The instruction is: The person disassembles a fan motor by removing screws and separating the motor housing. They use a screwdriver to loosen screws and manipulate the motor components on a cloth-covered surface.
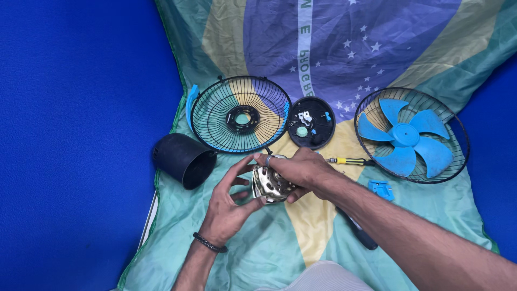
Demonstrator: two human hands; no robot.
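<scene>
Carefully handled, the shiny silver metal fan motor (271,184) should stay cradled from two sides so it cannot roll or drop onto the green, yellow and blue printed cloth (253,253) that covers the worktop; a steady hold on its casing, with fingertips kept clear of the small fittings on its face, seems the safest way to turn or inspect it. The left hand (229,207) is curled partly open, thumb and fingers spread around the motor's near left side and touching its rim, with a dark braided bracelet (209,243) on the wrist. The right hand (301,168) lies over the motor's top and far side, fingers bent and closed down on it, a ring on one finger; together both hands are clamped on the motor, which sits just above the cloth. Just beyond the motor lies the round black wire fan guard with blue trim (240,114), and to the right of that a black round plastic back cover (311,123). Left of the motor a black cup-shaped plastic housing (183,159) lies on its side. Right of the motor rests a yellow-handled screwdriver (350,160), and farther right a blue plastic fan blade (405,134) sits in a second black wire guard (458,132).
</scene>
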